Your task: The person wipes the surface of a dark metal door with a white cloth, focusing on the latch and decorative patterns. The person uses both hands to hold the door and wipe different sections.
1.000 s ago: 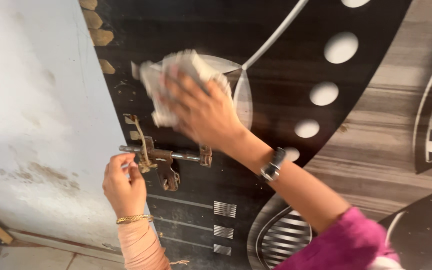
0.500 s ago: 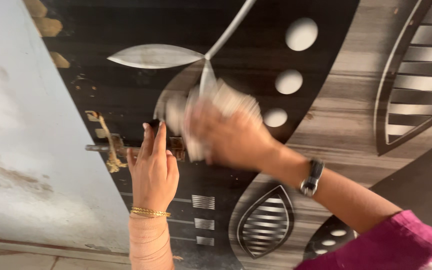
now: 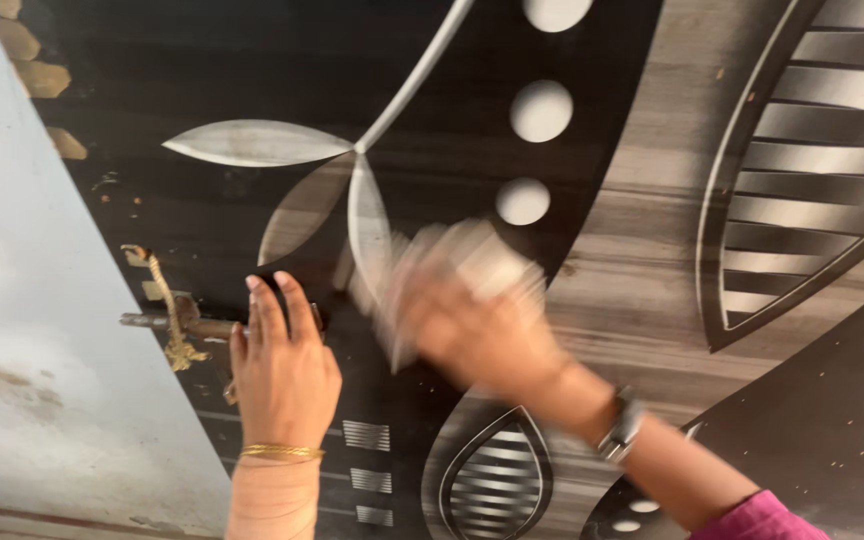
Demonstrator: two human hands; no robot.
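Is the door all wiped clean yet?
Not yet. The right hand presses a pale cloth, blurred, against the middle of the dark patterned door, while the left hand rests flat over the rusty bolt. Light specks show near the door's left edge; which parts are clean can't be told.

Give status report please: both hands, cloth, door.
Left hand flat on door, covering latch bolt. Right hand presses pale cloth on door, motion-blurred. Nothing blocking.

Left hand (image 3: 285,368) flat, fingers (image 3: 274,305) extended; right hand (image 3: 472,325) blurred.
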